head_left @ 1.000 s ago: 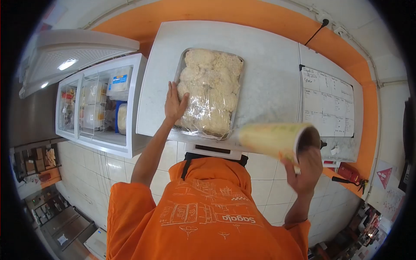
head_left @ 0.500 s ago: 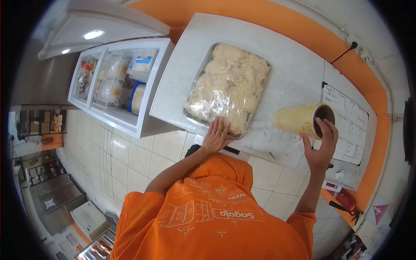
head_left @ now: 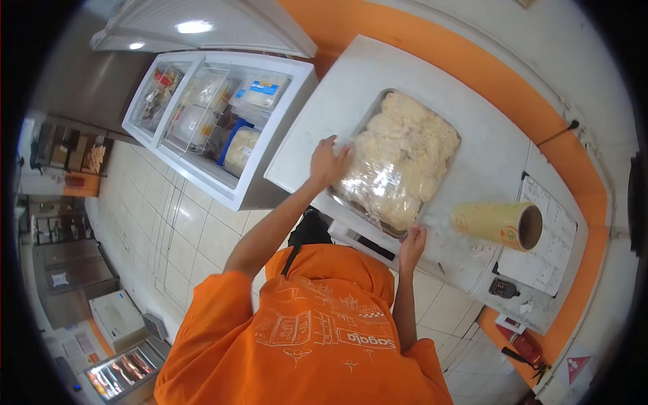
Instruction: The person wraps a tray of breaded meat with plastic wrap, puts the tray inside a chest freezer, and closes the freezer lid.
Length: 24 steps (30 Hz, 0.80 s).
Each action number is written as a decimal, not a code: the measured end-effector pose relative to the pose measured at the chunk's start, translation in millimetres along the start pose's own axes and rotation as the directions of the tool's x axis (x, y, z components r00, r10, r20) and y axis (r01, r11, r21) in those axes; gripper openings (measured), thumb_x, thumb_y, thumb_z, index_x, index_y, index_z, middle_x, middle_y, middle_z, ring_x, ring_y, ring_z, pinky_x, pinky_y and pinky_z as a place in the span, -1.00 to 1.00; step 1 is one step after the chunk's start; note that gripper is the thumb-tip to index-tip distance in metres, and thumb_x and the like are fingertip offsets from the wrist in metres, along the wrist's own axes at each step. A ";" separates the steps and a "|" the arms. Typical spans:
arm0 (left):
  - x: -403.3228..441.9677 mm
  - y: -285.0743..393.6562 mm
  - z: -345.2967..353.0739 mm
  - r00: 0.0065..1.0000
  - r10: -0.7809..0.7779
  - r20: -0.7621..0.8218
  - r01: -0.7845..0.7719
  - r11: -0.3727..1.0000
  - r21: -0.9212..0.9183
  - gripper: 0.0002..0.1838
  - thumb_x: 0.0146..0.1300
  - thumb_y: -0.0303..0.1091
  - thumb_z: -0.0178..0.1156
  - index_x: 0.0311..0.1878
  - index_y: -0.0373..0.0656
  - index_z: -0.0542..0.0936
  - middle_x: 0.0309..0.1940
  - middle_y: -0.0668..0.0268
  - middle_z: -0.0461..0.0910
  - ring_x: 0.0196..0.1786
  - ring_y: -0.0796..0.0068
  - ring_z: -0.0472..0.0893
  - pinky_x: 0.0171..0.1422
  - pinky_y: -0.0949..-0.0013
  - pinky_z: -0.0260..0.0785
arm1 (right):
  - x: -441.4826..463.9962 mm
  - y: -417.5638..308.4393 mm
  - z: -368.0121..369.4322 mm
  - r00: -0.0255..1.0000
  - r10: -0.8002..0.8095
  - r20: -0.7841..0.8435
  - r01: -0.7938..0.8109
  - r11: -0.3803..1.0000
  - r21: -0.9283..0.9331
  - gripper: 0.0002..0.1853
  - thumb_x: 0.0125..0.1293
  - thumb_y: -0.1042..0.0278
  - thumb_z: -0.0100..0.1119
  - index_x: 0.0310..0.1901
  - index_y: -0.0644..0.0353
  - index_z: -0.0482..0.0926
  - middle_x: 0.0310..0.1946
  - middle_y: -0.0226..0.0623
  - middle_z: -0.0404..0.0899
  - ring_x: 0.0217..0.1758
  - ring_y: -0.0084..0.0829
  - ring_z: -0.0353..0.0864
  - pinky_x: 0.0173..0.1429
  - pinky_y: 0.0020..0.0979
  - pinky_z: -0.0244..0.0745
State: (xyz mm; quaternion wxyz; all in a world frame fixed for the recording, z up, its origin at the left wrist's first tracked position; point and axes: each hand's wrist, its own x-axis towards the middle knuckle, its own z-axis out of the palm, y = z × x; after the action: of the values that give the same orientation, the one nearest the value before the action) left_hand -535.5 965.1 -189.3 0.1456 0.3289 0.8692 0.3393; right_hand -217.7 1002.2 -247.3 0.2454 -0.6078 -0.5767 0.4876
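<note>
A metal tray (head_left: pixel 386 228) on the white table holds pale, lumpy food pieces (head_left: pixel 405 152) under clear plastic wrap (head_left: pixel 385 179). At the tray's left edge is my left hand (head_left: pixel 329 162), its fingers apart and touching the side of the wrap. My right hand (head_left: pixel 413 244) is at the near right corner of the tray, fingers pinched together at the edge of the wrap. To the right, a large yellow roll (head_left: pixel 489 223) lies on its side, untouched, with its open brown core facing right.
An open chest freezer (head_left: pixel 236 196) with packed containers stands at the left. The white table (head_left: pixel 324 94) carries a written whiteboard (head_left: pixel 540 256) and a small black device (head_left: pixel 503 288) at the right. A fire extinguisher (head_left: pixel 523 344) is beyond the table's near right end.
My right hand has let go of the yellow roll and moved left to the tray's corner. My left hand has gone from the tray's near edge to its left side. The view has turned.
</note>
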 end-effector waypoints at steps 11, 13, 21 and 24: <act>18.1 -55.0 -1.3 0.971 0.100 0.217 -0.016 0.934 -0.358 -0.54 0.35 -0.02 -0.07 -0.34 -0.28 0.57 -0.38 -0.12 0.58 -0.23 -0.19 0.55 -0.06 -0.06 0.36 | 25.7 -66.5 13.2 0.959 -0.281 -0.042 0.252 0.908 -0.336 -0.56 0.44 0.16 -0.16 -0.15 0.47 0.54 -0.27 0.02 0.61 -0.20 -0.15 0.54 -0.04 -0.22 0.37; 2.8 -80.6 -36.5 0.972 0.077 0.224 0.024 0.908 -0.418 -0.56 0.33 -0.07 -0.03 -0.40 -0.29 0.57 -0.42 -0.13 0.56 -0.25 -0.19 0.55 -0.09 -0.05 0.36 | -28.9 -105.6 31.4 0.960 -0.278 -0.041 0.251 0.912 -0.324 -0.57 0.45 0.17 -0.16 -0.26 0.46 0.52 -0.41 -0.11 0.57 -0.31 -0.31 0.47 -0.13 -0.28 0.35; -51.9 -207.7 -175.4 0.935 -0.308 0.175 0.355 0.810 -0.468 -0.59 0.36 -0.08 0.03 -0.36 -0.30 0.55 -0.56 0.00 0.51 -0.48 0.17 0.52 -0.31 0.18 0.33 | -116.2 -233.1 173.4 0.960 -0.206 0.191 0.266 0.885 -0.382 -0.63 0.31 0.18 0.16 -0.45 0.36 0.41 -0.58 -0.43 0.29 -0.44 -0.58 0.19 -0.36 -0.47 0.19; -62.3 -247.7 -193.9 0.876 -0.482 0.025 0.405 0.706 -0.582 -0.57 0.38 -0.09 0.03 -0.39 -0.32 0.53 -0.66 0.18 0.43 -0.55 0.40 0.39 -0.38 0.27 0.27 | -107.6 -293.5 236.7 0.901 -0.221 0.374 0.378 0.822 -0.426 -0.62 0.21 0.19 0.30 -0.48 0.35 0.40 -0.61 -0.47 0.27 -0.47 -0.58 0.18 -0.40 -0.46 0.18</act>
State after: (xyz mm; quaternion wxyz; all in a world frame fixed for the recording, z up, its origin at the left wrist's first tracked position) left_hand -698.8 690.4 -216.2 0.2579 0.0283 0.7880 0.5584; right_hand -545.4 901.5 -57.0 0.0653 -0.4666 -0.8010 0.3695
